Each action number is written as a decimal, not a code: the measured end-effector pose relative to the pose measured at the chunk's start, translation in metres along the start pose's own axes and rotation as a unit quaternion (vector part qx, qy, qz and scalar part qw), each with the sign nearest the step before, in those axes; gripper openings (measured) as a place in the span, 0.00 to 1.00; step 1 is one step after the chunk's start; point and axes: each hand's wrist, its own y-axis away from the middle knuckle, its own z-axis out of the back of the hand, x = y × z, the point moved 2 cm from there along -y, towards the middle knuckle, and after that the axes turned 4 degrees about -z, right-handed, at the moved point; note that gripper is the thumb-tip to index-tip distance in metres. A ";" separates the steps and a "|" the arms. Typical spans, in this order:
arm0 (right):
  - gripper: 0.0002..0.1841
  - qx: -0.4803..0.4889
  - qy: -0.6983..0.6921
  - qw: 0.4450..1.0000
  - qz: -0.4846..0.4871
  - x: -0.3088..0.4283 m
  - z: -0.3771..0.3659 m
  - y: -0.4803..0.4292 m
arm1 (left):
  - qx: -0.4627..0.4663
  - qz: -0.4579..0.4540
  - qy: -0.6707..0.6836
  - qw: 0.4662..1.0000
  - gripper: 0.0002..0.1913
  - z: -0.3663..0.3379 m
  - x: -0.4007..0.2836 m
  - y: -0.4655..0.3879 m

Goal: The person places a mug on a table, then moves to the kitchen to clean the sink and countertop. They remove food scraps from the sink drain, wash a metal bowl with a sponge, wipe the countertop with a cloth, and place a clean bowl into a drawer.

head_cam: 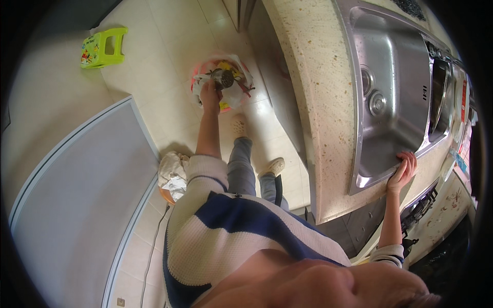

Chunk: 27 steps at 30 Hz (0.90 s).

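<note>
My left hand (210,93) reaches down over a pink waste bin (193,81) on the floor. It grips a small perforated metal strainer (223,78), tilted over the bin's opening. A white plastic bag (233,94) lines the bin, with yellow and dark scraps of rubbish inside. My right hand (404,171) rests on the near rim of the stainless steel sink (393,133), its fingers over the edge; no object shows in it. In the sink are a drain (366,81) and, beside it, a round metal drain fitting (378,103).
A speckled stone countertop (327,115) borders the sink. A green plastic stool (112,48) stands on the tiled floor. At the left is a grey panel with a pale frame (88,184); beside it are a cloth bundle (173,169) and a cable (152,246). A hob (420,211) lies at the right.
</note>
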 end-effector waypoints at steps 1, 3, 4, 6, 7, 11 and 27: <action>0.21 -0.003 -0.005 1.000 0.004 0.001 -0.001 -0.002 | 0.004 -0.121 -0.111 0.986 0.07 0.000 -0.012 0.017; 0.19 -0.008 -0.015 1.000 0.009 0.000 0.000 -0.005 | 0.013 -0.348 -0.324 0.880 0.05 -0.006 -0.034 0.052; 0.19 -0.011 -0.013 1.000 0.011 -0.001 0.000 -0.003 | 0.026 -0.376 -0.360 0.853 0.05 -0.012 -0.049 0.071; 0.18 -0.017 -0.011 1.000 0.004 -0.004 0.001 0.000 | 0.050 -0.430 -0.430 0.792 0.07 -0.026 -0.085 0.109; 0.18 -0.020 -0.009 1.000 0.008 -0.003 0.001 -0.001 | 0.049 -0.454 -0.437 0.775 0.08 -0.027 -0.096 0.122; 0.15 -0.036 -0.019 0.999 0.015 -0.005 0.001 0.001 | 0.038 -0.538 -0.417 0.731 0.10 -0.043 -0.139 0.165; 0.12 -0.123 -0.039 0.988 -0.081 -0.004 0.008 0.006 | 0.420 -0.411 -0.525 0.615 0.08 -0.368 -0.130 0.286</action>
